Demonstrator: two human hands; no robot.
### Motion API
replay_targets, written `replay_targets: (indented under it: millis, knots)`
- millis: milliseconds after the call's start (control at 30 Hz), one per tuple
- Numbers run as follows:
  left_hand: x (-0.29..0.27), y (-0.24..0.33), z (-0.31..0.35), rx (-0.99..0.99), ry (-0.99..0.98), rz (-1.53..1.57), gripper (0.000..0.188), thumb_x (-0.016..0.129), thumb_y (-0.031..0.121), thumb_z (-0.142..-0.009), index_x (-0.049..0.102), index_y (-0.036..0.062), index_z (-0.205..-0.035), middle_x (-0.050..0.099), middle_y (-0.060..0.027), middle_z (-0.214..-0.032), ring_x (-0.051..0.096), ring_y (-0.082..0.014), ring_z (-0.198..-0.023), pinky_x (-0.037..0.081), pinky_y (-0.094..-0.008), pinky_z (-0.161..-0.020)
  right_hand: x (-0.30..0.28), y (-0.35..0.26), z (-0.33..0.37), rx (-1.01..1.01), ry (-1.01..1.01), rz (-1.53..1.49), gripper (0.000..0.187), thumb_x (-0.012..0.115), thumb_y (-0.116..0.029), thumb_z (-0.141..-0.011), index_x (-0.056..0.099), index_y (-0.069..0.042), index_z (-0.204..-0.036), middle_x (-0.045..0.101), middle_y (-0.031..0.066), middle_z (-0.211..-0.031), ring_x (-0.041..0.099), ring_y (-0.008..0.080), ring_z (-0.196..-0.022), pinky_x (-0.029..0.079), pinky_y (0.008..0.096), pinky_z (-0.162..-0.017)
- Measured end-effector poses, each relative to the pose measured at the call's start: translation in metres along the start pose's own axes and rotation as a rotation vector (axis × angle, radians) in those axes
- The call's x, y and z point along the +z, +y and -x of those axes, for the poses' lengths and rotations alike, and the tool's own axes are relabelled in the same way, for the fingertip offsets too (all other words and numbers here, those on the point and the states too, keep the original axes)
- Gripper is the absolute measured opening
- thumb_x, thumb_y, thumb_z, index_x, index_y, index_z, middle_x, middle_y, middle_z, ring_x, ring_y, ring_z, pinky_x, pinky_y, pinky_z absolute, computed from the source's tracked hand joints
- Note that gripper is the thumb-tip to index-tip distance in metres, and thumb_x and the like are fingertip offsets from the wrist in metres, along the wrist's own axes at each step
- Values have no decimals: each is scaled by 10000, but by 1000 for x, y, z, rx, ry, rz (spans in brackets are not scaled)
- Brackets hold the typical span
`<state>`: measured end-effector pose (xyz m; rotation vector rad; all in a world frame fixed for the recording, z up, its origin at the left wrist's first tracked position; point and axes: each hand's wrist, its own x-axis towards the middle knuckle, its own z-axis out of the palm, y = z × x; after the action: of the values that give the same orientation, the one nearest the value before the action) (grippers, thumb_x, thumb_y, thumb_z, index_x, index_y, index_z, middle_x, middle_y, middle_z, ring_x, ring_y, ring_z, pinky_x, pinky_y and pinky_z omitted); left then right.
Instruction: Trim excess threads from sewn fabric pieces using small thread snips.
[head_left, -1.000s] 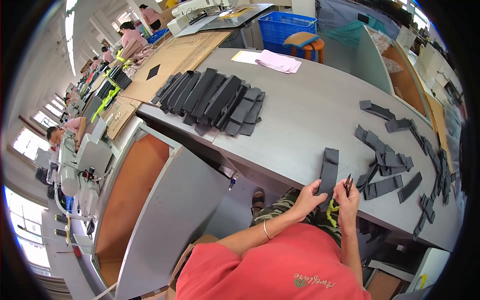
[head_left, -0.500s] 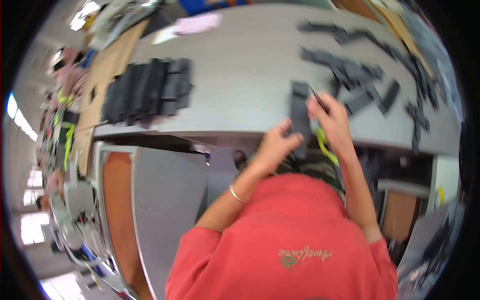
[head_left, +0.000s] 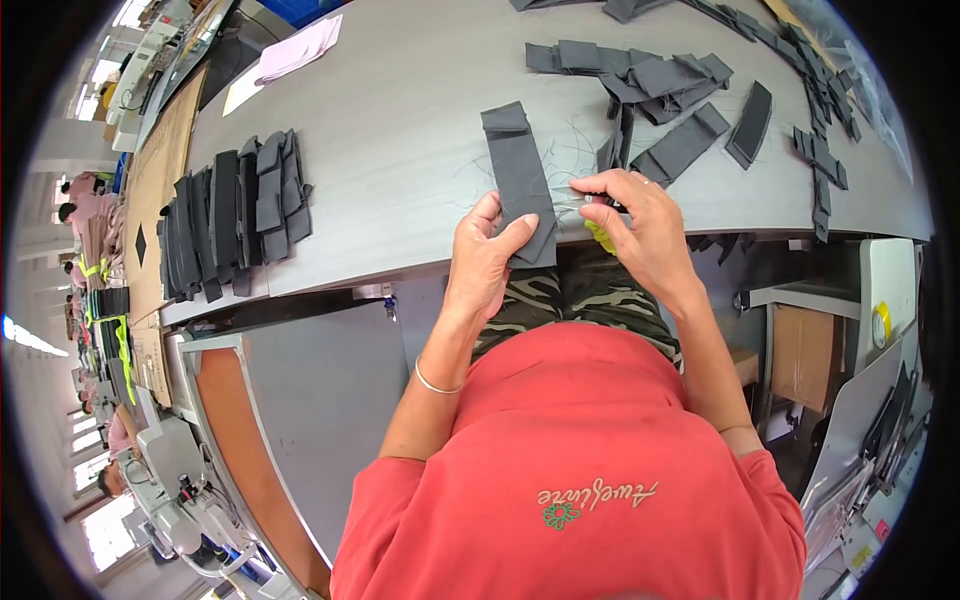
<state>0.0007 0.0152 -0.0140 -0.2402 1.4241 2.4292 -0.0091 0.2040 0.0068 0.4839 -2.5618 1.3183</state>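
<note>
My left hand [head_left: 487,250] grips the lower end of a dark grey fabric strip [head_left: 522,172], its thumb flat on the cloth and its fingers underneath. The strip reaches over the table's front edge, its folded far end on the tabletop. Just right of it, my right hand [head_left: 640,220] is closed, thumb and forefinger near pale loose threads [head_left: 565,203] at the strip's side. A small black tool [head_left: 620,208], mostly hidden, sits in the right palm; its kind is not clear here. Something bright yellow [head_left: 600,236] hangs below that hand.
Stacked dark strips [head_left: 235,215] lie on the left of the grey table [head_left: 390,130]. More loose strips [head_left: 665,85] are spread at the right, with stray threads between. Pink papers [head_left: 300,48] lie at the far left. A grey cabinet door [head_left: 325,420] stands below the table.
The view has shifted and sharpened. My left hand now has its thumb pressed on the strip. The black tool's point, which stuck up from my right hand, is now tucked into the palm.
</note>
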Motion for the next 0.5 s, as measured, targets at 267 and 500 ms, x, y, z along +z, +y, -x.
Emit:
replay_targets:
  millis: [267,500]
  knots:
    - [1,4,-4,-53,-11,-37,313,615,32,-866,533,10,-1167,639,-57,-1006,638,-97,-824,553,-243,-680,17,11,-11,-117,26,158,93,669,-164,-807,654,-113,-883,607,13,-700,547,205,-669,392,324,-628]
    - [2,6,-8,-53,45,-23,346,626,-15,-844,491,-10,-1163,633,-88,-1008,621,-108,-837,538,-246,-724,14,28,-12,22,87,17,113,687,-183,-795,660,-105,-872,603,15,-675,534,212,-604,398,319,-599]
